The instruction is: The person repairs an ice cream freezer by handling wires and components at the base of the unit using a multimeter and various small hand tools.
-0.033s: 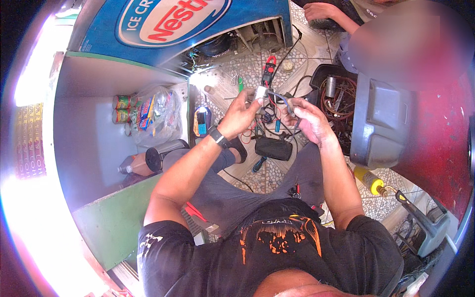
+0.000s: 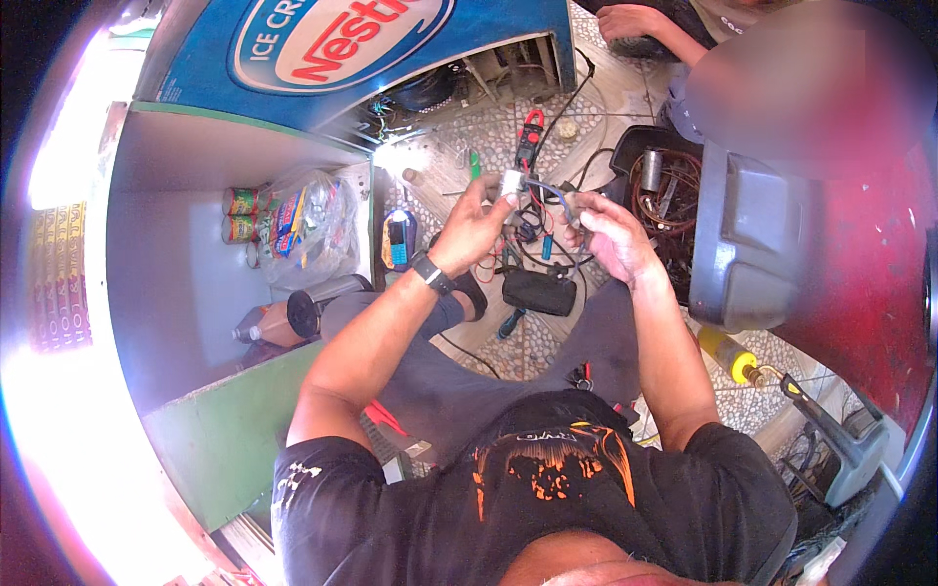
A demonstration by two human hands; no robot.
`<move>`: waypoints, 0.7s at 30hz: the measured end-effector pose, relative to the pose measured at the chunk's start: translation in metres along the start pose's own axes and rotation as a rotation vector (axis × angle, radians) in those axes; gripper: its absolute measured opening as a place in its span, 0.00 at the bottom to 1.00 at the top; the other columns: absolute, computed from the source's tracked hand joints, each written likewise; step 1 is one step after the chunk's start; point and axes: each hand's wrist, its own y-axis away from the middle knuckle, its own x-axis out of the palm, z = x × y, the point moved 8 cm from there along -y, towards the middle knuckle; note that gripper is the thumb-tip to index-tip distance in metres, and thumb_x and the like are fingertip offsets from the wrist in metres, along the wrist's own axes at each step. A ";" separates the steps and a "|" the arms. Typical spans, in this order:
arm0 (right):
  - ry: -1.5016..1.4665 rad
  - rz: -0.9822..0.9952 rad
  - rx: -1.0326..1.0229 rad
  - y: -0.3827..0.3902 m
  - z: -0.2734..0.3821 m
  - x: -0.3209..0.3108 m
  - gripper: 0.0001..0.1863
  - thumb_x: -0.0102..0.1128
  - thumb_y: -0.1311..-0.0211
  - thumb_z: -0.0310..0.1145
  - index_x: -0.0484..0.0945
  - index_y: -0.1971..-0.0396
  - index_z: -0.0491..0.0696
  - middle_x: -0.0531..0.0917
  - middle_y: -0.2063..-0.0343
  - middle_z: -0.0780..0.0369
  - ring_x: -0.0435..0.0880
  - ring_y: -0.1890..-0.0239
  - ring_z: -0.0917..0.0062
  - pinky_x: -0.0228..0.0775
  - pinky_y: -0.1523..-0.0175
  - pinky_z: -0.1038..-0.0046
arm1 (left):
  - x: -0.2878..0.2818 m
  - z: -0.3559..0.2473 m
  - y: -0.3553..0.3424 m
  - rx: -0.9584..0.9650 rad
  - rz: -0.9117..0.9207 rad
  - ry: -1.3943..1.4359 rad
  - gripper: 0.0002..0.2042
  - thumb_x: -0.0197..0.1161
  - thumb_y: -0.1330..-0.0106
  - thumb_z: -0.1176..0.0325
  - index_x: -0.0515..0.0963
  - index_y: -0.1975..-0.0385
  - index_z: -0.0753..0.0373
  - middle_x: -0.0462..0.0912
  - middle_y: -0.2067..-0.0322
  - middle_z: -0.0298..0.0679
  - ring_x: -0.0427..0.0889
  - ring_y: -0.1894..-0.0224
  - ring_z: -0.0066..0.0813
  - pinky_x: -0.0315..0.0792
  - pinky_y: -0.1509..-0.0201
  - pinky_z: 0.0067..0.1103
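Note:
Between the fingertips and thumb of my left hand is a small whitish cylinder, held tilted above the floor. Dark bluish wires run from it across to my right hand. The right thumb and fingers pinch the wire end, where a small tan piece shows; its kind is unclear. Just beyond the cylinder lies a red and black clamp meter. Beneath my hands are tangled black and red leads, a teal-handled tool and a black zip pouch.
A blue freezer cabinet with an open bottom stands ahead. To my right, an open dark toolbox holds copper tubing; a yellow gas cylinder lies nearer. Shelving with a plastic bag is at left. Another person's arm reaches in at far right.
The whitish cylinder has tipped slightly and shifted a little left in my left hand. My right hand keeps its pinch on the wires, barely moved.

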 end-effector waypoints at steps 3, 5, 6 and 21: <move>-0.060 0.020 0.008 0.003 0.006 0.001 0.16 0.58 0.32 0.31 0.74 0.47 0.41 0.81 0.60 0.59 0.78 0.62 0.75 0.71 0.57 0.73 | 0.009 0.000 0.015 -0.079 -0.001 0.103 0.28 0.57 0.27 0.66 0.56 0.31 0.64 0.76 0.50 0.48 0.84 0.57 0.31 0.80 0.59 0.25; -0.121 0.028 0.023 0.006 0.010 0.006 0.16 0.58 0.32 0.30 0.75 0.47 0.41 0.80 0.62 0.61 0.76 0.64 0.78 0.68 0.61 0.77 | 0.019 -0.004 0.024 -0.115 0.025 0.183 0.32 0.58 0.28 0.67 0.51 0.28 0.60 0.74 0.47 0.47 0.83 0.55 0.31 0.81 0.56 0.26; -0.150 0.031 0.032 0.009 0.011 0.009 0.15 0.58 0.32 0.29 0.75 0.47 0.41 0.80 0.62 0.60 0.76 0.64 0.78 0.67 0.61 0.77 | 0.024 -0.004 0.028 -0.128 0.054 0.151 0.33 0.59 0.28 0.66 0.51 0.28 0.60 0.74 0.46 0.47 0.82 0.54 0.32 0.80 0.56 0.26; -0.292 -0.154 -0.079 0.026 0.001 0.025 0.15 0.56 0.30 0.27 0.74 0.46 0.38 0.79 0.58 0.60 0.73 0.65 0.81 0.66 0.63 0.81 | 0.110 0.033 0.104 -0.493 0.414 1.159 0.20 0.57 0.26 0.56 0.69 0.41 0.60 0.77 0.47 0.46 0.81 0.49 0.40 0.76 0.42 0.32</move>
